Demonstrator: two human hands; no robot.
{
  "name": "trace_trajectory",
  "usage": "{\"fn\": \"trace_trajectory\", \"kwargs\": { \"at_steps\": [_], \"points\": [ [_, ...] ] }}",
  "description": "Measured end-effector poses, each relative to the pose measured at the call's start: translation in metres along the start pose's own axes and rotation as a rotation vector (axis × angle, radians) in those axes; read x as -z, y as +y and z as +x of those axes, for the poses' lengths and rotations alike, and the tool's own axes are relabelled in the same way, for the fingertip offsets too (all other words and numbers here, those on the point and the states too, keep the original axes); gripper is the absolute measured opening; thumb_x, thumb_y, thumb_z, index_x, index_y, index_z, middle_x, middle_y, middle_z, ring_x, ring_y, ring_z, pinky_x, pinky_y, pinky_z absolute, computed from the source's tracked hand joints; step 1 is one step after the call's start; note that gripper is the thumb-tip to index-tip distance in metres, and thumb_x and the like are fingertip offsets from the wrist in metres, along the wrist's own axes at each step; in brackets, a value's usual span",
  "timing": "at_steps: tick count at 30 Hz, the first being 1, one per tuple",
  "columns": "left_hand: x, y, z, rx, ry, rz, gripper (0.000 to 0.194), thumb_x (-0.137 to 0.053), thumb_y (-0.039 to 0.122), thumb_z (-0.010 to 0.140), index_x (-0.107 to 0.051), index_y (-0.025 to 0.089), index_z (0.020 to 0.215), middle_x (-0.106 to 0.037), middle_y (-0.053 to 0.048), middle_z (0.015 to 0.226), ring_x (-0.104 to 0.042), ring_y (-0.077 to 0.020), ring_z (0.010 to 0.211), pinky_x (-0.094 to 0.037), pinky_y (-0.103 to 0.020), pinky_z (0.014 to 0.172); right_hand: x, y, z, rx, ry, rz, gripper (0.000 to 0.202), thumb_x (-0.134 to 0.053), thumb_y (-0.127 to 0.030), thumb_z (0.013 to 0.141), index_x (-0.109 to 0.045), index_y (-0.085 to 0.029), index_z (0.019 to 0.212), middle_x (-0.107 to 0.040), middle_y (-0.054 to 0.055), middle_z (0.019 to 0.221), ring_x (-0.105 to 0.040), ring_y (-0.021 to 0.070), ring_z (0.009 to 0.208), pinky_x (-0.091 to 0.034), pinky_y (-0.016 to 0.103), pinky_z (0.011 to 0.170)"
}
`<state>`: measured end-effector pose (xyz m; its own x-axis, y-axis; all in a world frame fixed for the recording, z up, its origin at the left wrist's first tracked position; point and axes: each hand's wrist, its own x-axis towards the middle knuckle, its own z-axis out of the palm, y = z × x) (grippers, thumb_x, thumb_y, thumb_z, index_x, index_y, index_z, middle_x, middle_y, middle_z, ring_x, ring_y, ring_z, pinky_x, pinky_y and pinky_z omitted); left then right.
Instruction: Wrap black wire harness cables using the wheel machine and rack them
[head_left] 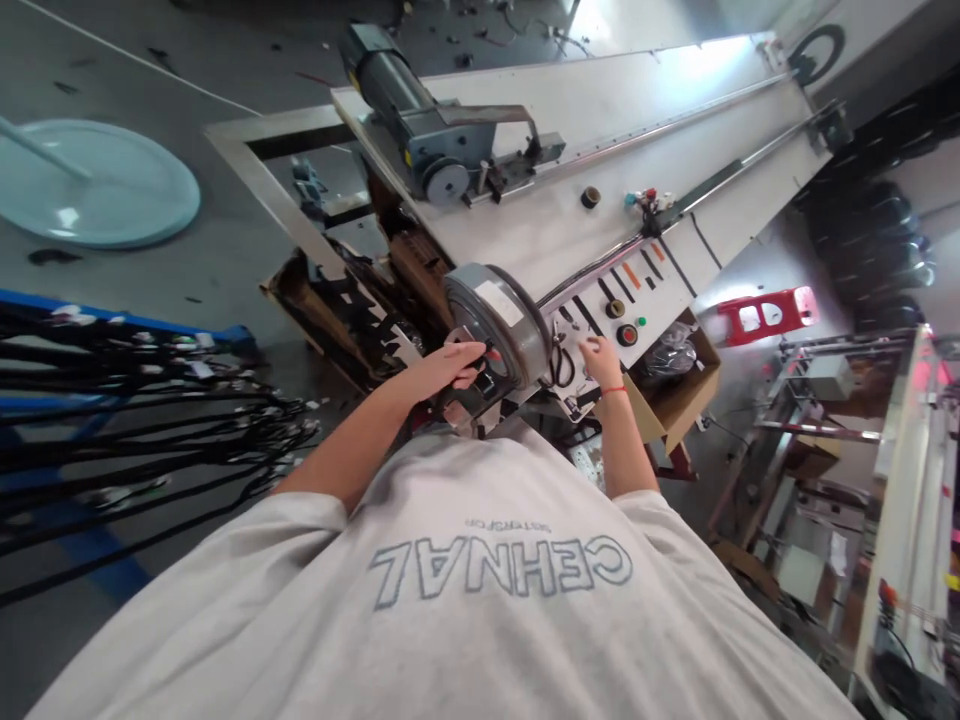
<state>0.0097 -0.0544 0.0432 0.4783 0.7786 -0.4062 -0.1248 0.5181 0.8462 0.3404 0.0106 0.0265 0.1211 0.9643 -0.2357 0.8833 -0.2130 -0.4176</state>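
Note:
A large grey roll point(487, 305) with a pale label stands upright at the near end of the white machine table point(555, 225). My left hand point(457, 365) is at the roll's left side, beside a dark metal part, with its fingers stretched out. Over the table's near edge is my right hand point(598, 358), its fingers curled; whether it holds anything small is hidden. Black-handled scissors point(560, 365) lie between the roll and my right hand. Short black and orange strips point(630, 276) lie on the table beyond that hand.
A grey motor unit point(420, 120) stands at the table's left end. Close to my right arm are a red button point(628, 334) and an open cardboard box point(694, 385) with clear plastic inside. Black cables point(187, 430) hang from a blue rack at the left.

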Motion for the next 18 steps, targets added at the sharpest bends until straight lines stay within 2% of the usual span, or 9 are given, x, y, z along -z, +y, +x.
{"fn": "trace_trajectory", "kwargs": {
  "at_steps": [2, 4, 6, 8, 10, 12, 15, 18],
  "points": [
    [-0.006, 0.010, 0.003, 0.002, 0.074, 0.419, 0.028, -0.051, 0.040, 0.092, -0.062, 0.015, 0.094, -0.047, 0.003, 0.048, -0.043, -0.0117, 0.039, -0.034, -0.023, 0.045, 0.024, 0.015, 0.031, -0.063, 0.132, -0.064, 0.043, -0.051, -0.041, 0.087, -0.064, -0.013, 0.117, -0.065, 0.015, 0.112, -0.057, 0.0259, 0.111, -0.041, 0.040, 0.102],
    [-0.012, 0.014, 0.003, 0.007, 0.225, 0.755, 0.021, -0.048, 0.031, 0.093, -0.062, 0.016, 0.098, -0.060, -0.001, 0.061, -0.053, -0.0146, 0.047, -0.042, -0.026, 0.053, 0.046, 0.032, 0.059, -0.188, 0.182, -0.132, 0.051, -0.052, -0.038, 0.088, -0.055, -0.013, 0.133, -0.056, 0.017, 0.132, -0.047, 0.0274, 0.128, -0.032, 0.042, 0.111],
    [-0.018, 0.011, 0.003, -0.020, 0.382, 0.969, 0.021, -0.046, 0.020, 0.090, -0.061, 0.017, 0.105, -0.068, -0.007, 0.088, -0.063, -0.0185, 0.067, -0.048, -0.028, 0.065, 0.059, 0.047, 0.078, -0.314, 0.114, -0.183, 0.063, -0.051, -0.041, 0.090, -0.042, -0.012, 0.145, -0.047, 0.018, 0.144, -0.038, 0.0293, 0.137, -0.027, 0.045, 0.115],
    [-0.021, 0.006, 0.004, -0.073, 0.491, 1.118, 0.030, -0.045, 0.011, 0.085, -0.062, 0.017, 0.109, -0.063, -0.011, 0.116, -0.064, -0.0230, 0.094, -0.051, -0.031, 0.078, 0.063, 0.059, 0.088, -0.370, 0.008, -0.203, 0.071, -0.050, -0.046, 0.092, -0.032, -0.011, 0.151, -0.044, 0.019, 0.147, -0.038, 0.0315, 0.138, -0.027, 0.047, 0.114],
    [-0.021, 0.001, 0.004, -0.119, 0.567, 1.223, 0.039, -0.041, 0.003, 0.080, -0.063, 0.017, 0.109, -0.054, -0.013, 0.129, -0.057, -0.0263, 0.112, -0.051, -0.035, 0.088, 0.061, 0.065, 0.091, -0.367, -0.055, -0.208, 0.074, -0.046, -0.052, 0.093, -0.030, -0.012, 0.152, -0.045, 0.020, 0.147, -0.043, 0.0325, 0.135, -0.029, 0.048, 0.113],
    [-0.020, -0.001, 0.004, -0.142, 0.608, 1.276, 0.044, -0.041, -0.001, 0.076, -0.067, 0.017, 0.106, -0.052, -0.013, 0.130, -0.051, -0.0295, 0.119, -0.048, -0.041, 0.096, 0.057, 0.067, 0.090, -0.358, -0.070, -0.212, 0.074, -0.042, -0.055, 0.094, -0.029, -0.012, 0.153, -0.044, 0.020, 0.148, -0.043, 0.0328, 0.135, -0.030, 0.048, 0.113],
    [-0.019, -0.003, -0.001, -0.192, 0.621, 1.276, 0.046, -0.046, -0.002, 0.072, -0.068, 0.018, 0.106, -0.053, -0.014, 0.129, -0.047, -0.0325, 0.122, -0.043, -0.045, 0.103, 0.053, 0.067, 0.087, -0.361, -0.069, -0.224, 0.076, -0.041, -0.057, 0.094, -0.027, -0.012, 0.154, -0.042, 0.020, 0.150, -0.043, 0.0328, 0.136, -0.031, 0.047, 0.112],
    [-0.021, -0.008, -0.015, -0.223, 0.632, 1.248, 0.046, -0.046, 0.001, 0.074, -0.066, 0.020, 0.110, -0.053, -0.012, 0.129, -0.050, -0.0306, 0.120, -0.046, -0.042, 0.099, 0.051, 0.066, 0.086, -0.374, -0.061, -0.243, 0.077, -0.043, -0.055, 0.094, -0.022, -0.014, 0.155, -0.041, 0.019, 0.150, -0.043, 0.0332, 0.135, -0.031, 0.048, 0.112]
  ]
}}
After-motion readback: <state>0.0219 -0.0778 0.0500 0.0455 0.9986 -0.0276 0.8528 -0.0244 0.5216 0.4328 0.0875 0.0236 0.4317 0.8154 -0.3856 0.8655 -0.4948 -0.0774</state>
